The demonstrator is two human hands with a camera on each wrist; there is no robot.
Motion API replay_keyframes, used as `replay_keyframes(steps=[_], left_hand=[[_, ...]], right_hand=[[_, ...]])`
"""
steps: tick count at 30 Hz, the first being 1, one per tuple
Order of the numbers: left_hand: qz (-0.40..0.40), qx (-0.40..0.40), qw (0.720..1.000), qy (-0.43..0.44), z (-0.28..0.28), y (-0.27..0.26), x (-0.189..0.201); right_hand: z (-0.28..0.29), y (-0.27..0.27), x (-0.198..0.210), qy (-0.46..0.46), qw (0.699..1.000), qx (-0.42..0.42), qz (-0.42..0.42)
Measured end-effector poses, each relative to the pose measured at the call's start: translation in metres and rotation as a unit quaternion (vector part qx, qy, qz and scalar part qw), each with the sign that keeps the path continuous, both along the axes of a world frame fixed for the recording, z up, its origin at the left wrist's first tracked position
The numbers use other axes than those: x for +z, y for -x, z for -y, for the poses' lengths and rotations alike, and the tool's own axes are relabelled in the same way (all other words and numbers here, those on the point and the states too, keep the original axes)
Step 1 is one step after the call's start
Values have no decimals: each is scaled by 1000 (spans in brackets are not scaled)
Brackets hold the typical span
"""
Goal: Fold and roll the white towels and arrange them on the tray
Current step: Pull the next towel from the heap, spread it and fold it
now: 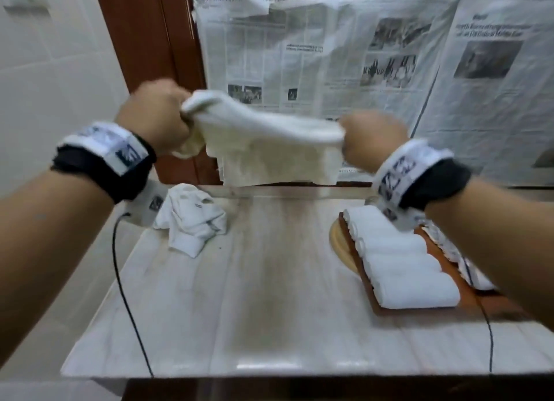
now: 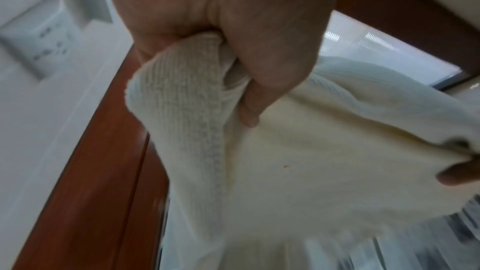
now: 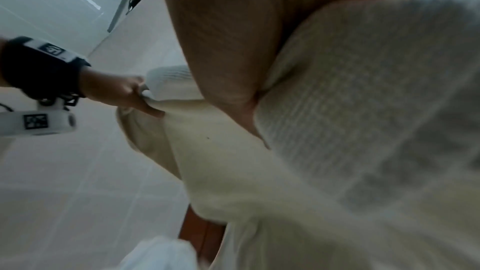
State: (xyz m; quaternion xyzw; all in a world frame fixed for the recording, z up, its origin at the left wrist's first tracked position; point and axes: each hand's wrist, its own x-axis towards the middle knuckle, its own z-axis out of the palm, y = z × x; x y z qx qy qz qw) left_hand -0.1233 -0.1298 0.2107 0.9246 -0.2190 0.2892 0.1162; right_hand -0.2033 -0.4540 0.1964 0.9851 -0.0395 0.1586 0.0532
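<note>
A table (image 1: 269,295) stands before a wall hung with newspaper sheets (image 1: 374,56); a door frame (image 1: 144,41) rises behind its far left corner. Above the table's far edge a towel (image 1: 263,137) hangs stretched between two hands — the left hand (image 1: 156,125) grips its left end, the right hand (image 1: 371,143) its right end. On the table's far left lies a heap of crumpled towels (image 1: 192,220). On the right side sits a tray (image 1: 449,307) with four rolled towels (image 1: 398,256) side by side in a row, running from far to near — a round board (image 1: 341,244) lies partly under the tray's far left corner. A cable (image 1: 126,280) runs down the left edge, another (image 1: 487,325) crosses the tray at the right.
</note>
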Motion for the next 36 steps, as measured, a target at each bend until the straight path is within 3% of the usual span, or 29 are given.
replay_keyframes(steps=[2, 4, 6, 8, 10, 11, 14, 17, 23, 26, 30, 33, 36], left_hand=[[-128, 25, 991, -37, 4, 16, -57], [-237, 47, 965, -105, 5, 32, -126], [-352, 68, 914, -190, 4, 51, -197], [-476, 39, 839, -260, 5, 74, -255], [-576, 28, 785, -229, 7, 98, -295], [-591, 26, 778, -210, 8, 107, -310], [-557, 26, 791, -252, 10, 123, -345], [-536, 16, 804, -258, 16, 128, -347], [-567, 17, 819, -89, 8, 98, -330], [-488, 77, 869, -17, -11, 54, -331], [-432, 129, 893, 1, -36, -29, -337], [-401, 119, 908, -34, -49, -99, -340], [-371, 92, 916, -123, -50, -162, -338]], right_hand=[[0, 11, -69, 0, 995, 20, -99], [-1, 22, -138, -15, 982, 42, -184], [-1, 36, -198, -37, 953, 55, -295], [0, 52, -245, -66, 902, 45, -423], [0, 64, -279, -92, 875, 27, -474], [1, 70, -294, -103, 872, 22, -478], [0, 86, -326, -98, 868, 33, -485], [-2, 82, -327, -102, 874, 45, -473], [-19, 34, -321, -164, 913, 16, -374], [-40, 3, -328, -180, 912, 24, -368], [-69, -46, -342, -196, 907, 16, -372], [-91, -77, -353, -204, 897, -8, -392], [-108, -103, -363, -194, 890, -29, -412]])
